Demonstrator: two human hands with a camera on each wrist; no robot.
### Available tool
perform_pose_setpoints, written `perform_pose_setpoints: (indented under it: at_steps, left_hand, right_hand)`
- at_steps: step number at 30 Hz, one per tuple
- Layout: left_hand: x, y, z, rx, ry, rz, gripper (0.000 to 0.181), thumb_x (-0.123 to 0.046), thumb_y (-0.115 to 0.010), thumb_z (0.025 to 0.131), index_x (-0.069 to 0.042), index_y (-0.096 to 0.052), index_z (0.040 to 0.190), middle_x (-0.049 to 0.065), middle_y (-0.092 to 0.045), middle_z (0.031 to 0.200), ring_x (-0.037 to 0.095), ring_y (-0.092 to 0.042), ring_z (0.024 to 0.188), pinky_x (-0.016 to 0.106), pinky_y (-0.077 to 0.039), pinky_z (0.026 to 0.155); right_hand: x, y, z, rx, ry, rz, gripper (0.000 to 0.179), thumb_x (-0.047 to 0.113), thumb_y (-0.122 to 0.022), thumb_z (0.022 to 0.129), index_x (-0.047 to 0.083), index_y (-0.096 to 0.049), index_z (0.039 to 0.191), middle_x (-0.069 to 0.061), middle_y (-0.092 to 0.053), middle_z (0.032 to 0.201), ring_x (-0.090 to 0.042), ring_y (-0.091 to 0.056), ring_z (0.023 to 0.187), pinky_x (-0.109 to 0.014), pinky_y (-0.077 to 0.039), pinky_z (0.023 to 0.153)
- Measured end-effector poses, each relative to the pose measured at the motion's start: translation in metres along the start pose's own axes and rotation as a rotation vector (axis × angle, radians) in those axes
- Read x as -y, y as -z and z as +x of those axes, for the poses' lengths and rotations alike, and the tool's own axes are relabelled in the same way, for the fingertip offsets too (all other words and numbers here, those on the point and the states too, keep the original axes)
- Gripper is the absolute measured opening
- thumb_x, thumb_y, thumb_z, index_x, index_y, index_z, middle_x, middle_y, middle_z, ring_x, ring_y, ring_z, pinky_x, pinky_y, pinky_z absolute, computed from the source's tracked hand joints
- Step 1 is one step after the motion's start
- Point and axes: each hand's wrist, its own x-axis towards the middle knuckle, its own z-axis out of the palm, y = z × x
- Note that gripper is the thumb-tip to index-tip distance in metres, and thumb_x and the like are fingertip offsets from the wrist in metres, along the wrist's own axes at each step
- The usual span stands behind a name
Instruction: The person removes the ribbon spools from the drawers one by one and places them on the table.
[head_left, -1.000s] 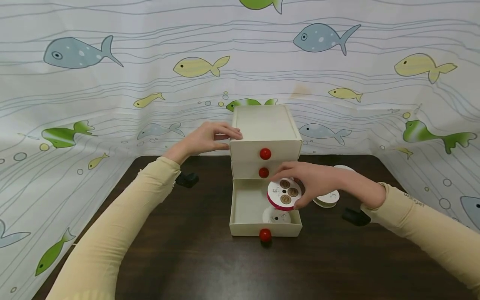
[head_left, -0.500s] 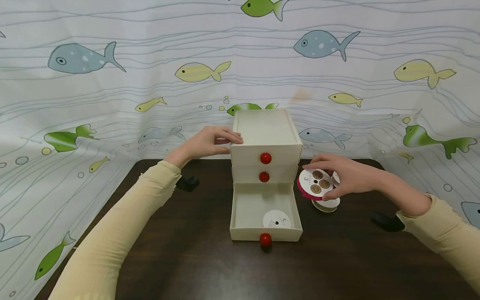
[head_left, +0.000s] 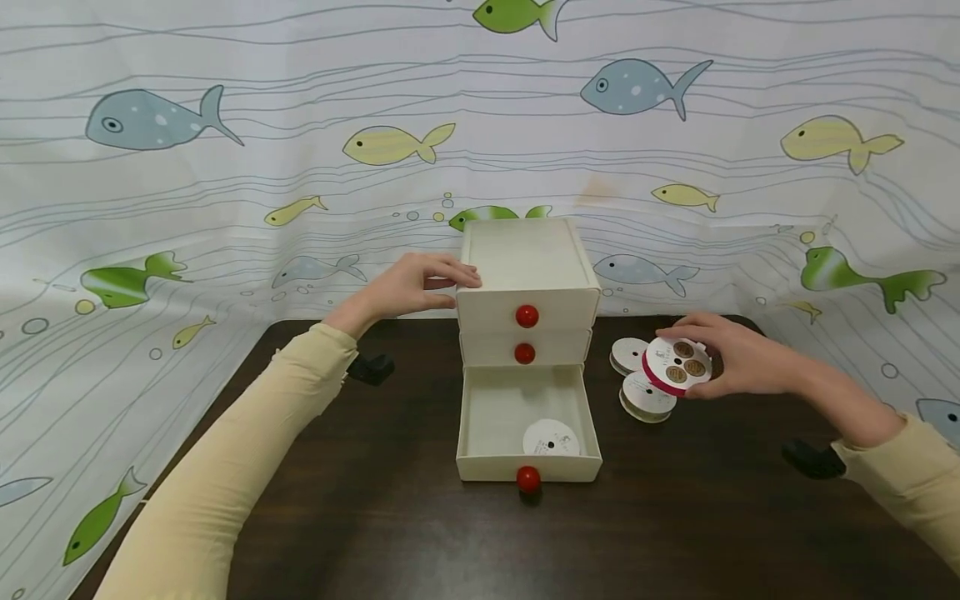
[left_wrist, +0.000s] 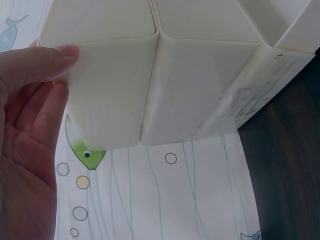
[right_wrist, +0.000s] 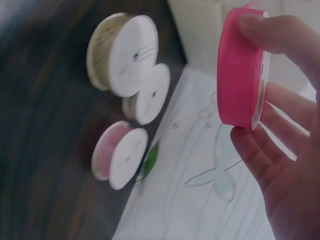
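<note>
My left hand (head_left: 408, 285) holds the top left edge of a small cream chest of drawers (head_left: 528, 254). In the left wrist view, its thumb (left_wrist: 65, 52) lies against the chest near a corner. The bottom drawer (head_left: 480, 408) is pulled out, with one white ribbon spool (head_left: 551, 439) lying flat in it. To the right, my right hand (head_left: 742, 357) grips a spool of pink ribbon (right_wrist: 240, 70) by its rim, between thumb and fingers. Its white face carries several brown round stickers. The held spool is in the air, above or beside other spools.
Beside the chest on the dark table (head_left: 345, 508) lie spools of ribbon: a beige one (right_wrist: 132, 55), a second white-faced one (right_wrist: 152, 95) and a pale pink one (right_wrist: 120, 155). Red knobs (head_left: 527, 316) stick out from the drawers. A fish-patterned cloth (head_left: 300, 75) hangs behind.
My right hand has carried the pink ribbon spool from over the open drawer to the right, beside the other spools. The left hand has stayed on the chest.
</note>
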Motion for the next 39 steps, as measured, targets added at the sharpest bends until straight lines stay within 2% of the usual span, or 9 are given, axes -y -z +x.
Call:
perform_pose_setpoints:
  at_steps: [4, 9, 16, 25, 30, 39]
  left_hand:
    - [0.0, 0.0, -0.001, -0.01, -0.008, 0.008, 0.036, 0.004, -0.07, 0.087, -0.007, -0.072, 0.121, 0.014, -0.063, 0.133, 0.027, -0.052, 0.136, 0.039, -0.048, 0.109]
    - [0.001, -0.001, 0.0, -0.004, 0.005, 0.001, 0.036, 0.003, -0.07, 0.087, -0.008, -0.072, 0.121, 0.012, -0.062, 0.134, 0.025, -0.052, 0.137, 0.039, -0.048, 0.11]
    - [0.0, -0.001, 0.0, -0.006, 0.01, 0.0, 0.036, 0.004, -0.07, 0.087, -0.007, -0.072, 0.121, 0.013, -0.063, 0.134, 0.025, -0.051, 0.137, 0.039, -0.048, 0.11]
    - [-0.001, -0.001, 0.0, -0.004, 0.009, -0.012, 0.037, 0.004, -0.07, 0.086, -0.007, -0.072, 0.121, 0.012, -0.063, 0.134, 0.025, -0.052, 0.137, 0.037, -0.048, 0.11]
    - [-0.001, -0.001, 0.0, -0.003, 0.009, -0.009, 0.036, 0.003, -0.07, 0.087, -0.008, -0.072, 0.121, 0.011, -0.063, 0.134, 0.024, -0.051, 0.137, 0.037, -0.048, 0.11]
    - [0.0, -0.001, -0.001, -0.011, 0.019, -0.015, 0.035, 0.004, -0.07, 0.087, -0.007, -0.072, 0.121, 0.013, -0.063, 0.134, 0.026, -0.051, 0.138, 0.039, -0.047, 0.111]
  right_hand:
    - [-0.013, -0.003, -0.009, 0.016, -0.054, -0.004, 0.077, 0.032, -0.091, 0.066, 0.013, -0.061, 0.133, -0.008, -0.056, 0.128, -0.02, -0.051, 0.106, -0.027, -0.05, 0.073]
    - [-0.031, -0.012, -0.022, 0.063, -0.131, 0.015, 0.075, 0.028, -0.09, 0.067, 0.01, -0.059, 0.132, -0.012, -0.052, 0.127, -0.021, -0.048, 0.105, -0.021, -0.048, 0.069]
    - [-0.051, -0.029, -0.034, 0.09, -0.168, 0.017, 0.076, 0.021, -0.089, 0.066, 0.006, -0.057, 0.133, -0.017, -0.052, 0.124, -0.023, -0.048, 0.101, -0.02, -0.046, 0.068]
    - [-0.068, -0.047, -0.035, 0.177, -0.198, 0.03, 0.077, 0.023, -0.088, 0.066, 0.005, -0.057, 0.134, -0.018, -0.052, 0.125, -0.025, -0.052, 0.102, -0.024, -0.047, 0.073]
    - [-0.073, -0.053, -0.033, 0.24, -0.245, 0.04, 0.077, 0.025, -0.088, 0.067, 0.004, -0.056, 0.135, -0.019, -0.05, 0.124, -0.025, -0.053, 0.102, -0.027, -0.049, 0.076]
    - [-0.075, -0.059, -0.031, 0.262, -0.267, 0.047, 0.078, 0.027, -0.088, 0.067, 0.004, -0.056, 0.135, -0.021, -0.052, 0.123, -0.028, -0.054, 0.104, -0.038, -0.052, 0.081]
